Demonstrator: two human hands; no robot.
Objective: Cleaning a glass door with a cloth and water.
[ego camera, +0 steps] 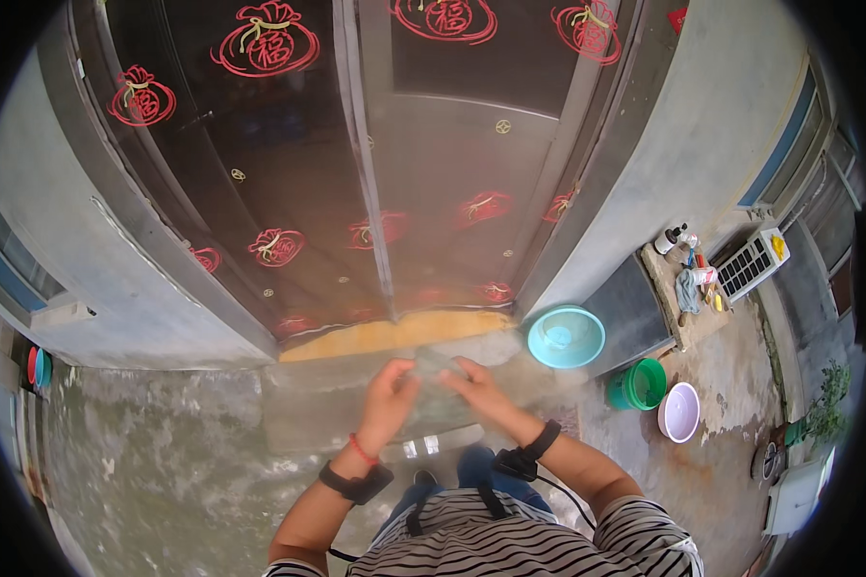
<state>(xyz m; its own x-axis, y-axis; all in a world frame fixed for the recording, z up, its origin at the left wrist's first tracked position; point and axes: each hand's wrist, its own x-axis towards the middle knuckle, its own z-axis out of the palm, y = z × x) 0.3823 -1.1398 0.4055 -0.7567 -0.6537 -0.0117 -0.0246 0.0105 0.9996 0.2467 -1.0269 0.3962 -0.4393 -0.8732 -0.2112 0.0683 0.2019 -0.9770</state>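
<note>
A grey-green cloth (439,393), blurred, hangs between my two hands in front of my body. My left hand (390,400) grips its left side, and my right hand (473,382) pinches its upper right side. The lower part droops over the concrete step below. Beyond it stands a doorway covered by a translucent door curtain (447,159) printed with red and gold lucky-bag motifs. Its bottom edge meets a yellowish threshold (411,328), just past my hands.
Right of the doorway sits a light-blue basin (566,337). Near it are a green bucket (647,384) and a pale purple basin (679,412). Bottles and a rag lie on a stone ledge (682,321), close to an air-conditioner unit (752,265). Stained concrete (166,447) spreads to the left.
</note>
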